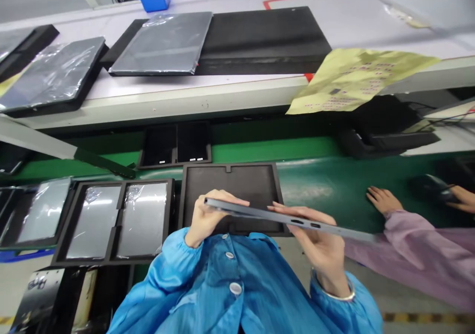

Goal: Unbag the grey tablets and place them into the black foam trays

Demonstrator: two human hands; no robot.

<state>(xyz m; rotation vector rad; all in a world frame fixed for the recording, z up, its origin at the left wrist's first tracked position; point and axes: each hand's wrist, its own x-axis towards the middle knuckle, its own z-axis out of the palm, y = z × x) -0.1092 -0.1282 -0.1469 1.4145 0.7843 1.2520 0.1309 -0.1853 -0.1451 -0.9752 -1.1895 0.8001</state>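
Observation:
A thin grey closed laptop (267,216) is held nearly edge-on in front of my chest, with ports showing along its side. My left hand (211,214) grips its left end, thumb on top and fingers beneath. Nearer the other end, my right hand (322,240) wraps the laptop, with the fingers along its upper face and the thumb below. Behind and under it lies a black foam tray (230,175) whose visible recess holds nothing. The laptop's broad faces are mostly turned out of sight.
Left of me, a divided foam tray (115,235) holds two film-wrapped grey devices. A wrapped laptop (163,42) rests on black foam on the upper shelf. A yellow sheet (356,81) hangs over the shelf edge. At right, a co-worker's hand (384,199) rests on the green surface.

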